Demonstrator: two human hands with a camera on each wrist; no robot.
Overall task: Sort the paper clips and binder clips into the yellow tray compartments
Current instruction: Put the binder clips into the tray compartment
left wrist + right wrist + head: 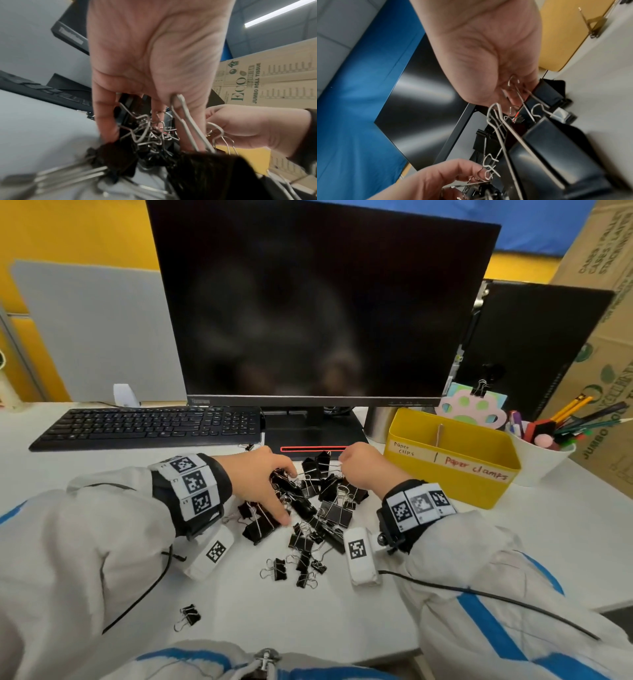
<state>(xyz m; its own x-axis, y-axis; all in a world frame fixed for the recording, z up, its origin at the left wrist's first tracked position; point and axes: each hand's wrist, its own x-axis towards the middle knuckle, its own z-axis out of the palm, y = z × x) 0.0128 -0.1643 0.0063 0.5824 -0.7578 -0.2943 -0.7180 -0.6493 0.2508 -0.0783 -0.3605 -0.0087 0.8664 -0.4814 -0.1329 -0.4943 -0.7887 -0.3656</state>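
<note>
A heap of black binder clips [318, 508] with wire handles lies on the white desk in front of the monitor stand. My left hand [287, 496] reaches into the heap's left side, fingers and thumb curled around several clips [145, 132]. My right hand [349, 465] hovers over the far right of the heap and pinches the wire handle of one clip [515, 86]. The yellow tray [445, 474] stands to the right, its two compartments labelled "Paper clips" and "Paper clamps". I see no paper clips clearly.
A black keyboard [147, 426] lies at the back left, with the monitor [315, 302] and its base [315, 436] behind the heap. A white cup of pens [541, 453] and a cardboard box [609, 337] stand right of the tray. One stray clip [188, 616] lies near the desk's front.
</note>
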